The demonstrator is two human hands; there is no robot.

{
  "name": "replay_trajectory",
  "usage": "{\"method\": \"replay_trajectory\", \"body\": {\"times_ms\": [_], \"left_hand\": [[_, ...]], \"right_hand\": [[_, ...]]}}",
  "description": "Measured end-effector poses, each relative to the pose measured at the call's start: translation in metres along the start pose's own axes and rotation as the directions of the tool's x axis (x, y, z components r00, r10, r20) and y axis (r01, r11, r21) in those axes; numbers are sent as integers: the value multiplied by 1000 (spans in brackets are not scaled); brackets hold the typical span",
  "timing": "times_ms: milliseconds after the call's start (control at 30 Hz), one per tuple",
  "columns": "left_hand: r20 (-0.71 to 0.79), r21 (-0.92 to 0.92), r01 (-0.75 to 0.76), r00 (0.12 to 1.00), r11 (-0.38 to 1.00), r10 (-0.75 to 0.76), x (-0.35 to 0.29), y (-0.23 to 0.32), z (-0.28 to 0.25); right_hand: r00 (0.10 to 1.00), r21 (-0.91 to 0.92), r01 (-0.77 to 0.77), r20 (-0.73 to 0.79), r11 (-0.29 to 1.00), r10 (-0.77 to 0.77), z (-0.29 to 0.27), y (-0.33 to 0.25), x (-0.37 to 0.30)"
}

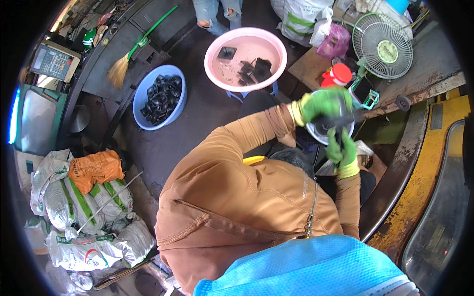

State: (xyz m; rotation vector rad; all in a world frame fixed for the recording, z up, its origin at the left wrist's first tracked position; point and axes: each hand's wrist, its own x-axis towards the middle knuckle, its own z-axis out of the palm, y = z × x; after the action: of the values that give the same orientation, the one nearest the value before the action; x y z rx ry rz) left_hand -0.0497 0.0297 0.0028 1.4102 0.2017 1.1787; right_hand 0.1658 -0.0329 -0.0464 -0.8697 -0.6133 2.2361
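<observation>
Green gloves with yellow cuffs cover both my hands. My left hand point(322, 105), blurred by motion, is closed at a dark part point(337, 121) that looks like black moulded rubber or plastic; its exact kind is unclear. Just below, my right hand point(344, 149) grips the lower end of the same part, fingers bent around it. Both hands are over a pale round basin point(312, 132), whose inside is mostly covered by the gloves and the part. A red-lidded container point(338, 74) and a turquoise-framed item point(371, 100) lie beyond my left hand.
A pink basin point(211, 66) on a blue stand holds several black pieces; a blue basin point(141, 118) is heaped with more. A fan point(382, 46) stands on the right bench. Sacks point(89, 207) lie at left, beside a broom point(120, 69). A person in torn jeans point(215, 12) stands ahead.
</observation>
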Motion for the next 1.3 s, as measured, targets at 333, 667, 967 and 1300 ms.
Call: {"method": "replay_trajectory", "body": {"times_ms": [333, 667, 967, 1300], "left_hand": [[-415, 752, 73, 824, 655, 386, -12, 1, -25], [-135, 877, -75, 910, 475, 392, -20, 9, -40], [-203, 809, -45, 914, 586, 351, -49, 13, -69], [-254, 632, -83, 917, 770, 308, -76, 36, -83]], "right_hand": [[737, -947, -131, -290, 292, -611, -67, -13, 20], [796, -949, -272, -316, 162, -516, -82, -2, 31], [844, -949, -306, -306, 74, -441, -82, 5, 35], [829, -914, -222, -361, 340, -428, -83, 14, 42]]}}
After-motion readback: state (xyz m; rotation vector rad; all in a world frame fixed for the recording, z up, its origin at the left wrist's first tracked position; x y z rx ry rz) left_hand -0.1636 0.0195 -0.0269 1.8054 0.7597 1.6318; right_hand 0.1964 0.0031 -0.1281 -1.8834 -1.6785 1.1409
